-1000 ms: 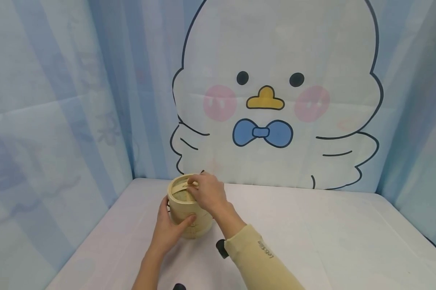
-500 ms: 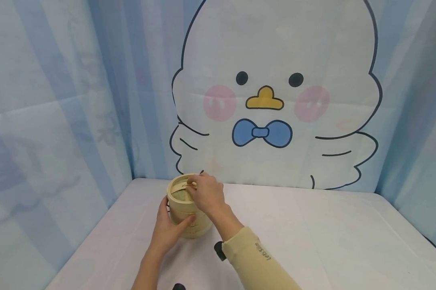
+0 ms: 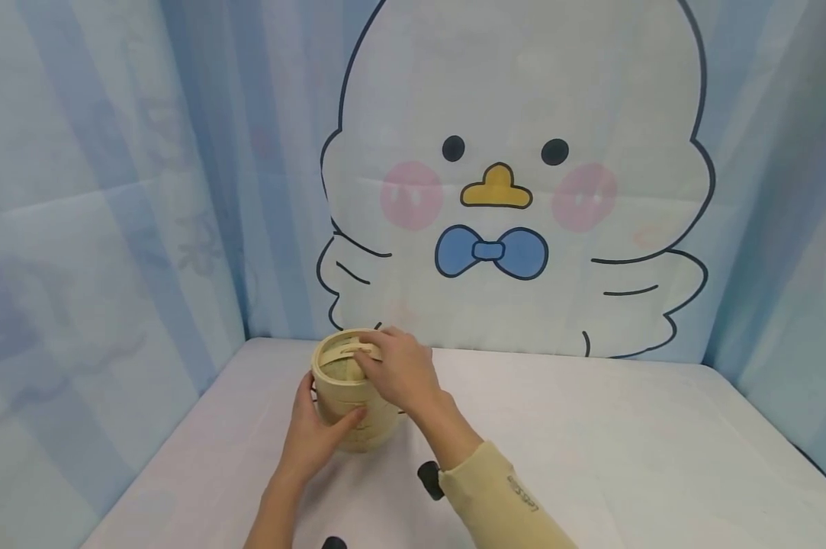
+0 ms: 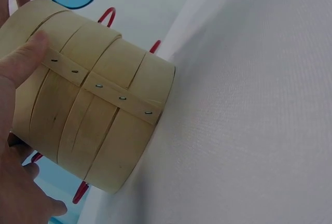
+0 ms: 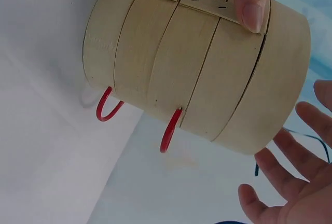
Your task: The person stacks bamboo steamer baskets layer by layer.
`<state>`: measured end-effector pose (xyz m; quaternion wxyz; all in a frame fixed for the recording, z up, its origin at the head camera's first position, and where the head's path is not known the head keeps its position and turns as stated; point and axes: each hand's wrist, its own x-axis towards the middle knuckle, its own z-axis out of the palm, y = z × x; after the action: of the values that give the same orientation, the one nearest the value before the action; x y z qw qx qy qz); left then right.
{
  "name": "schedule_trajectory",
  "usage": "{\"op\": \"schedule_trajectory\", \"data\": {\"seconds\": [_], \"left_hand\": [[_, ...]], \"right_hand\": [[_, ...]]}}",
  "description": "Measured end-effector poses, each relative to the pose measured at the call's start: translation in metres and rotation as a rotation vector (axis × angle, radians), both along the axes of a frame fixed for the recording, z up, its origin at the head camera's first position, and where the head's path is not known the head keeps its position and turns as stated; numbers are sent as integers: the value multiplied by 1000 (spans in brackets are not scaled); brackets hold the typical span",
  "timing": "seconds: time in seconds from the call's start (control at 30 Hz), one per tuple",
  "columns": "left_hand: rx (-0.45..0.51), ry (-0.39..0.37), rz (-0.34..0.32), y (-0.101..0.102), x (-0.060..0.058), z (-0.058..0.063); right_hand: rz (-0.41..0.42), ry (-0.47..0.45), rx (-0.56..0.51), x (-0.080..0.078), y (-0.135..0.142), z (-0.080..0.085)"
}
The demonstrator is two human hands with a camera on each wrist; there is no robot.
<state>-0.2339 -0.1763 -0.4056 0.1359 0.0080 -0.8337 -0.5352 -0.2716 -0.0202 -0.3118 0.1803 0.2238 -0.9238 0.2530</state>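
A round bamboo steamer [image 3: 358,423], built of stacked tiers, stands on the table in the head view. Its lid [image 3: 342,371] sits on top, with a bamboo strap handle [image 3: 340,353] across it. My left hand [image 3: 310,442] grips the steamer's left and near side, the thumb lying across the front. My right hand [image 3: 402,370] is over the lid's right part, thumb and forefinger at the strap; the other fingers look loosely spread in the right wrist view. Red loops [image 5: 171,130] stick out from the steamer's sides.
The table [image 3: 591,450] has a pale cloth. A patterned curtain [image 3: 522,305] with a cartoon bird hangs right behind the steamer, and more curtains [image 3: 104,229] flank the table. Black devices [image 3: 431,480] show near both wrists.
The head view has shifted slightly. My right hand and forearm have moved a little to the right relative to the steamer, baring more of the strap. The left hand keeps its grip.
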Motion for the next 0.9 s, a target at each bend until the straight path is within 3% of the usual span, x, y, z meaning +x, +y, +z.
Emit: {"op": "schedule_trajectory", "data": {"seconds": [0.27,0.5,0.73,0.9], "left_hand": [[3,17,-4,-3,-4,-3],[8,41,-8,-3,-5,-4],[2,34,20,-2,-3,2],[-70,41,38,-2,-1,10]], "right_hand": [[33,17,-52,12,17,-7],[51,100,-87,18,28,-18],[33,109,-60,28,43,-28],[8,105,-75,36,55,-34]]}}
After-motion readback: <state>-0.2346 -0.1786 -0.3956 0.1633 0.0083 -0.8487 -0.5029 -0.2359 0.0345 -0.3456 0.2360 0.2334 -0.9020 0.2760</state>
